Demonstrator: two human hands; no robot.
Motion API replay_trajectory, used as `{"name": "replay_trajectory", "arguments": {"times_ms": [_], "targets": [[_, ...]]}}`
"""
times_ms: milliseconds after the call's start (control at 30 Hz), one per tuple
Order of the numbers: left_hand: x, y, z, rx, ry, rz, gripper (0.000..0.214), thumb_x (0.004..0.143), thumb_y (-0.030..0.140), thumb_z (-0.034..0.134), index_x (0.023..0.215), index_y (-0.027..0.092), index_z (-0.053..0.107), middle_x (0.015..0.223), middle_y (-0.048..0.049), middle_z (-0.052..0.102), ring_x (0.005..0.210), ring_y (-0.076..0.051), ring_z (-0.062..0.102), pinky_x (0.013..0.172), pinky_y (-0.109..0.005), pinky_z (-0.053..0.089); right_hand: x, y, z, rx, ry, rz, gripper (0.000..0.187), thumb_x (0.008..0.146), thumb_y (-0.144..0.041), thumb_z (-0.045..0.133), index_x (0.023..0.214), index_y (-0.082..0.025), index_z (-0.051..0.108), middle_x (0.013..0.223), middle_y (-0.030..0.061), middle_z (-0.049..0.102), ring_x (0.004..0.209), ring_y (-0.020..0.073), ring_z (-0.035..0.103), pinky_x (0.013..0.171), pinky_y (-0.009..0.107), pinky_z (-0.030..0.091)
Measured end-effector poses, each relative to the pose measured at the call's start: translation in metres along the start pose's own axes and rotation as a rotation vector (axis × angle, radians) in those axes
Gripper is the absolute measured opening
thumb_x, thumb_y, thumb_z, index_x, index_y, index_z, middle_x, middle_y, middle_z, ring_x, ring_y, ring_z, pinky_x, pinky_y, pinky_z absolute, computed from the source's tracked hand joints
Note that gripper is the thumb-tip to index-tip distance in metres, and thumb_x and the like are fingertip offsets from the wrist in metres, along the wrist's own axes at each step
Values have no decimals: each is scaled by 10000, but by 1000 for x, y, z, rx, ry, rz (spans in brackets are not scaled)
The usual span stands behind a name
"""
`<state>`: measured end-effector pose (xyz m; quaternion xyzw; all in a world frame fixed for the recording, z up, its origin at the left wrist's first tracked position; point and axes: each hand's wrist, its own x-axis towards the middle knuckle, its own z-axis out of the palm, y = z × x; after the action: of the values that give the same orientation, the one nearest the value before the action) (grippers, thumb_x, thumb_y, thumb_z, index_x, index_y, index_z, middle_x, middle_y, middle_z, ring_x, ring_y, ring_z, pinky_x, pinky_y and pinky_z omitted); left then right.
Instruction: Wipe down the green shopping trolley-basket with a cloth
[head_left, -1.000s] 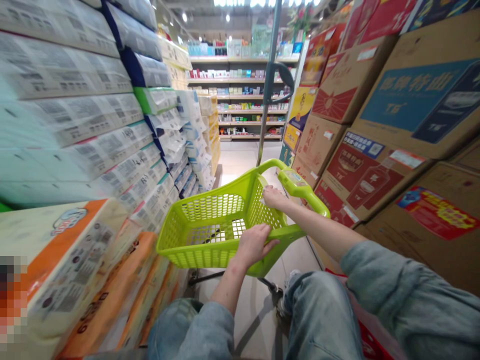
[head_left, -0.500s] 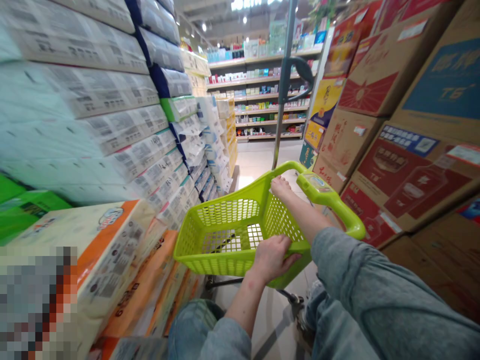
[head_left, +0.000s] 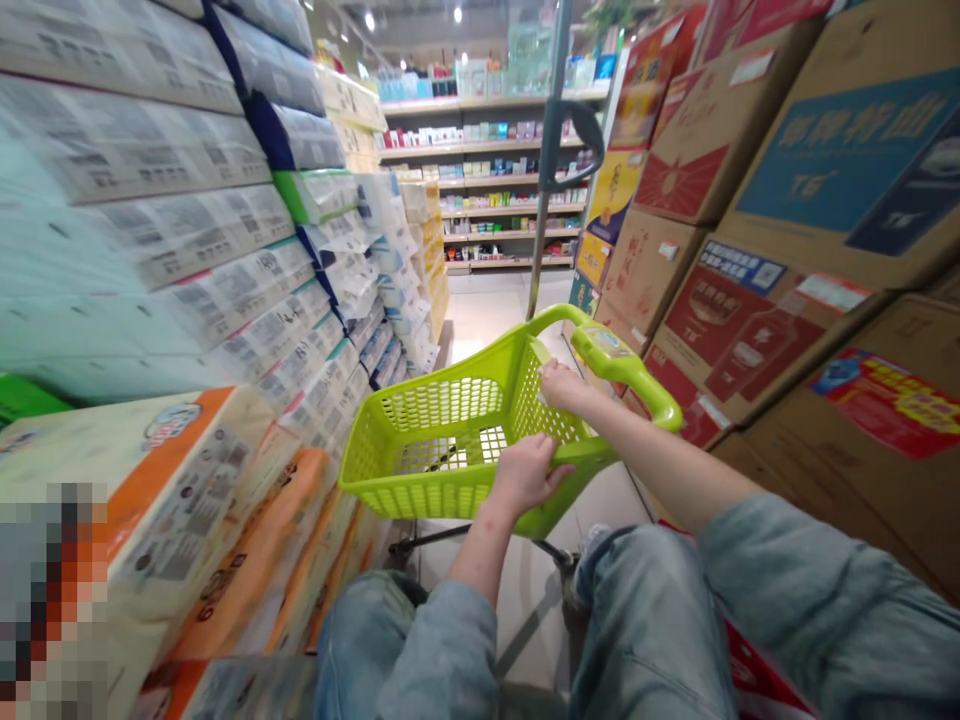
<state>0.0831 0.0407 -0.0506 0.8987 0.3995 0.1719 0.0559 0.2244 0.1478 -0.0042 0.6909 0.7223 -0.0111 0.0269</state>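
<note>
Left hand: the left hand (head_left: 527, 475) is curled closed over the near rim of the lime-green plastic shopping basket (head_left: 420, 495), fingers hooked on the rim, so the basket is gripped.
Right hand: the right hand (head_left: 564, 386) is laid on the basket's far side wall near the handle, fingers bent; whether that wall is firmly gripped cannot be told.
Basket position: it is held in front of the person's jeans-clad knees (head_left: 645, 625), above a dark metal cart frame (head_left: 469, 535), in a narrow aisle.
Basket handle: the yellow-green handle (head_left: 626, 367) is raised at the basket's right, just beyond the right hand.
Basket contents: the mesh floor is seen, and no item can be made out on it.
Counts: two hands and one basket are seen; one metal pole (head_left: 550, 170) stands beyond the basket.
Left of aisle: stacked wrapped tissue packs (head_left: 172, 240) and orange-banded packs (head_left: 202, 520) are piled high; they are too many to count.
Right of aisle: several printed cardboard cartons (head_left: 750, 320) are stacked.
Aisle end: retail shelving (head_left: 480, 190) is lined with small goods.
</note>
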Motion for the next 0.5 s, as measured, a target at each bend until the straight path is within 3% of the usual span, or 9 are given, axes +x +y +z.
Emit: {"name": "replay_trajectory", "arguments": {"times_ms": [200, 300, 367, 433, 500], "targets": [[-1, 1, -2, 20, -3, -28, 351, 912, 537, 401, 923, 205, 514, 950, -57, 610, 913, -198, 584, 711, -286, 417, -55, 2, -8, -121, -17, -133, 490, 856, -235, 550, 1256, 45, 510, 1253, 311, 544, 1120, 302, 595, 902, 328, 480], [-2, 1, -1, 33, -4, -38, 343, 908, 532, 421, 920, 203, 515, 956, -55, 613, 921, -197, 587, 731, -284, 423, -71, 7, -16, 28, -28, -77, 311, 903, -259, 497, 1078, -53, 650, 1070, 203, 673, 980, 237, 657, 817, 270, 486], [-2, 1, 1, 30, 5, -34, 334, 908, 523, 432, 930, 200, 516, 958, -54, 617, 927, -198, 589, 747, -287, 429, -81, 15, -23, 81, -21, -8, 291, 922, -264, 455, 975, -99, 689, 964, 156, 703, 892, 211, 671, 757, 254, 483], [-2, 0, 3, 2, 23, -42, 323, 904, 508, 458, 978, 198, 515, 968, -52, 622, 935, -197, 594, 769, -291, 437, -93, 23, -29, 98, 71, 86, 291, 918, -288, 454, 982, -133, 692, 941, 134, 705, 874, 217, 662, 733, 264, 480], [0, 1, 5, -57, 50, -64, 339, 889, 496, 499, 1045, 196, 503, 996, -50, 626, 953, -193, 596, 799, -297, 445, -108, 31, -30, 126, 278, 176, 291, 907, -305, 466, 1077, -180, 666, 996, 114, 695, 934, 236, 632, 758, 287, 478]]}}
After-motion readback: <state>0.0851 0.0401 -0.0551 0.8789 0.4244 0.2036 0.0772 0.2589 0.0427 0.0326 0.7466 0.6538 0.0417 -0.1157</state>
